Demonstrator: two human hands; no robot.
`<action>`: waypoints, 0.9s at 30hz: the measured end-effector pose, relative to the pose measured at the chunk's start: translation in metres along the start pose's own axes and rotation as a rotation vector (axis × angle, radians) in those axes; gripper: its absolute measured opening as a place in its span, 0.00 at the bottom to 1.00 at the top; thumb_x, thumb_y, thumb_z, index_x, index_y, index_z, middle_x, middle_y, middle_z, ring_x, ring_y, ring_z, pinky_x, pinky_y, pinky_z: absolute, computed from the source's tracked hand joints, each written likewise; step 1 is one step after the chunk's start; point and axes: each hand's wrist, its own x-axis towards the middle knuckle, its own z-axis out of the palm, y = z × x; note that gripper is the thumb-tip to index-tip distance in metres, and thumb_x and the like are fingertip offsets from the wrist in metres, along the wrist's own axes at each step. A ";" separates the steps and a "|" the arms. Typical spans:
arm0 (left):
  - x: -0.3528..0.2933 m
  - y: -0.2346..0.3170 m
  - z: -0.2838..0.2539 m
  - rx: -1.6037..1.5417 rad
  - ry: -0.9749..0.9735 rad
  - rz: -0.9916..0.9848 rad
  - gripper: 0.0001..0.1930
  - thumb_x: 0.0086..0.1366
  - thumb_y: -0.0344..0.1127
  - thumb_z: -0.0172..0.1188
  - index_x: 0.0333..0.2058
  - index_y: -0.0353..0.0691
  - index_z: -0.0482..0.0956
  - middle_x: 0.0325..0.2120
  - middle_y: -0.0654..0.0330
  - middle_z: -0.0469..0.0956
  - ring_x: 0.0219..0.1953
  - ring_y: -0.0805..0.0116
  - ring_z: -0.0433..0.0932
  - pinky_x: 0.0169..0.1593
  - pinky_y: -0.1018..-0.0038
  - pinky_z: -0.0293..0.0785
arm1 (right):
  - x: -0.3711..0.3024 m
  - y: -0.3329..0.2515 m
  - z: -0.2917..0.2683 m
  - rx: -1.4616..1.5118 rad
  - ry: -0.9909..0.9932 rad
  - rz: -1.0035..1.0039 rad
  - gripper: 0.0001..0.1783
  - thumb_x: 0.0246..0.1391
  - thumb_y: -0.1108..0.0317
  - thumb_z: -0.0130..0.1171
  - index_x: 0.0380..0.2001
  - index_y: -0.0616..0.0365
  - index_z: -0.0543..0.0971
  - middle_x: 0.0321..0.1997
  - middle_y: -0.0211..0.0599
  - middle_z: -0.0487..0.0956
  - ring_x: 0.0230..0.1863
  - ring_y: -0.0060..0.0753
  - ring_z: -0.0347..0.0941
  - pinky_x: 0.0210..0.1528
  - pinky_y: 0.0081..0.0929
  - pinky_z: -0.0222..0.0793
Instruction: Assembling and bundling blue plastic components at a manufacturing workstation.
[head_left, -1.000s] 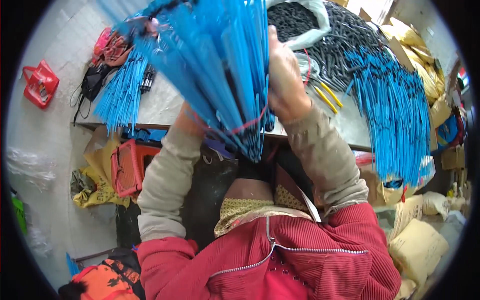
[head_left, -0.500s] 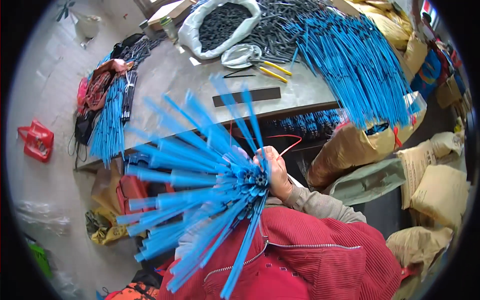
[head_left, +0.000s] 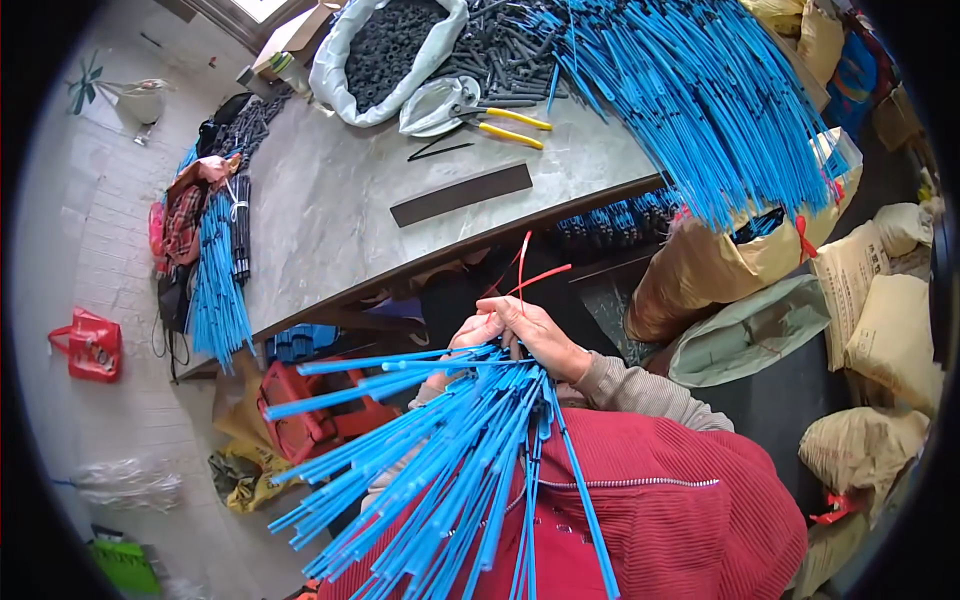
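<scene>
A bundle of long, thin blue plastic rods (head_left: pixel 450 440) fans out from my hands toward the lower left, across my red jacket. At its gathered end, my left hand (head_left: pixel 470 333) and my right hand (head_left: pixel 545 338) meet with fingers closed. A thin red tie strip (head_left: pixel 524 268) comes up from between their fingertips, its loose ends pointing away from me. My right hand pinches this strip against the bundle's end. The left fingers press in beside it, partly hidden by rods and the other hand.
Beyond my hands stands a grey table (head_left: pixel 330 190) bearing a dark flat bar (head_left: pixel 461 194), yellow-handled pliers (head_left: pixel 510 125), a white sack of black pieces (head_left: pixel 330 70) and a large pile of blue rods (head_left: pixel 690 110). Stuffed sacks (head_left: pixel 895 325) stand at right; a red stool (head_left: pixel 295 410) at left.
The bundle has swung down toward my chest, its rods now trailing to the lower left instead of spreading leftward and up. My left hand has come into view beside the right at the strip.
</scene>
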 end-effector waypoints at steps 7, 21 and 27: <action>0.000 -0.002 -0.017 -0.177 -0.032 0.020 0.09 0.72 0.34 0.55 0.36 0.37 0.81 0.29 0.59 0.81 0.30 0.73 0.81 0.35 0.77 0.77 | 0.009 0.009 -0.001 0.176 0.049 0.056 0.21 0.73 0.52 0.46 0.46 0.60 0.78 0.35 0.26 0.77 0.30 0.14 0.70 0.32 0.14 0.70; 0.019 -0.006 -0.040 0.628 0.231 0.797 0.09 0.66 0.26 0.65 0.45 0.34 0.84 0.50 0.56 0.74 0.54 0.68 0.72 0.58 0.72 0.67 | 0.016 0.011 -0.009 0.487 0.032 0.241 0.15 0.74 0.57 0.45 0.33 0.51 0.71 0.24 0.18 0.65 0.24 0.12 0.60 0.22 0.11 0.53; 0.025 0.016 -0.022 0.473 0.114 0.420 0.18 0.73 0.41 0.59 0.50 0.30 0.82 0.52 0.53 0.78 0.52 0.68 0.76 0.57 0.71 0.70 | 0.017 0.003 -0.005 0.212 -0.068 0.299 0.13 0.73 0.58 0.47 0.34 0.52 0.72 0.24 0.13 0.62 0.22 0.07 0.54 0.22 0.12 0.49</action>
